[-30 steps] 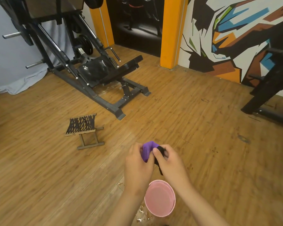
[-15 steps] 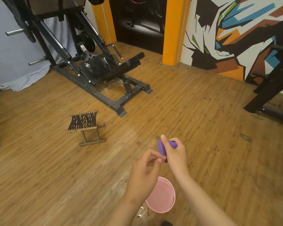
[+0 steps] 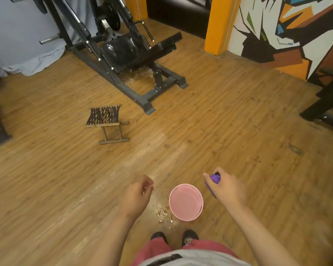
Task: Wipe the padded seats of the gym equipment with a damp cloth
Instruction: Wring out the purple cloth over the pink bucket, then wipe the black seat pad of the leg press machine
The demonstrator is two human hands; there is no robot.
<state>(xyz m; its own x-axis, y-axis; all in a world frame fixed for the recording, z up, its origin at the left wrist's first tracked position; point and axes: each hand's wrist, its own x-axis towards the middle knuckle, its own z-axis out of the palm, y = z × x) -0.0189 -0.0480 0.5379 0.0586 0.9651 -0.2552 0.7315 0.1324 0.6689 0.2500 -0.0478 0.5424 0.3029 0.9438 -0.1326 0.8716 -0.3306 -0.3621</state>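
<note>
Head view: right hand [image 3: 226, 186] clenched round wadded purple cloth [image 3: 214, 178], just beside round pink plastic bucket [image 3: 199, 211] on wood floor. Left hand [image 3: 136, 196] loosely curled, holds nothing. Black padded seat [image 3: 121, 49] of grey-framed leg-press machine well apart, ahead-left. My read: carry stage. I'd skirt small slatted folding stool [image 3: 104, 116], mind spilled droplets [image 3: 164, 214] underfoot, spread cloth flat before wiping.

The wooden plank floor [image 3: 238, 121] carries a pink bucket [image 3: 198, 212] by its near edge, wet splashes [image 3: 164, 214] just beside it, a folding stool [image 3: 106, 121] further out, and a black gym machine [image 3: 148, 96] toward the far-left corner.
</note>
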